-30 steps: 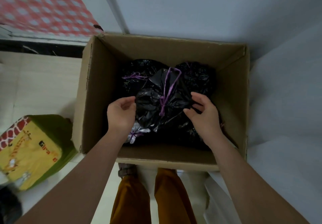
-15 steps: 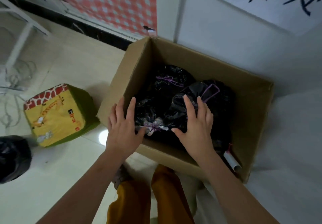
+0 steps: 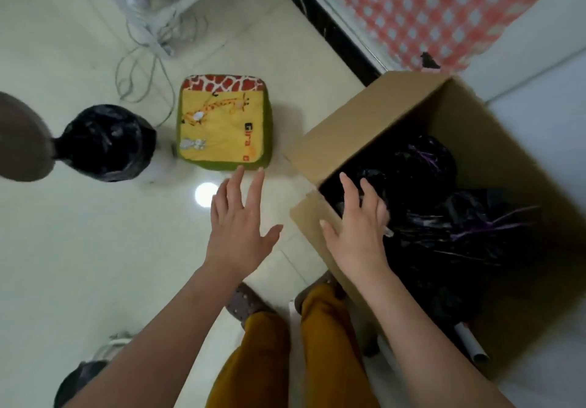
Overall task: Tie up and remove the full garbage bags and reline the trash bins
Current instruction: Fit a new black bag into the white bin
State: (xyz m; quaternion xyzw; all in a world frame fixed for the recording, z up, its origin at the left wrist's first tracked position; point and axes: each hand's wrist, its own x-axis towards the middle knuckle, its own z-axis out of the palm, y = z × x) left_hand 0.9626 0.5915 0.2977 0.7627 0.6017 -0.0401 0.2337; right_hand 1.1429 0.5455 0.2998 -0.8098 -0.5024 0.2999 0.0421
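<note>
A brown cardboard box (image 3: 494,128) stands on the floor at the right. It holds several tied black garbage bags (image 3: 444,217) with purple drawstrings. My right hand (image 3: 358,227) hovers over the box's near left corner, fingers straight and spread, holding nothing. My left hand (image 3: 237,227) is out over the pale floor left of the box, also spread and empty. Further left stands a small bin lined with a black bag (image 3: 104,143).
A yellow and green giraffe cushion stool (image 3: 222,122) sits between the bin and the box. White cables and a white frame (image 3: 149,27) lie at the back. A red checked curtain (image 3: 444,5) hangs behind the box. A brown round object (image 3: 22,138) is at the left edge.
The view has swung left, so the box now sits at the right. Both hands have let go of the bags and drawn back out of the box, the left one over the floor.
</note>
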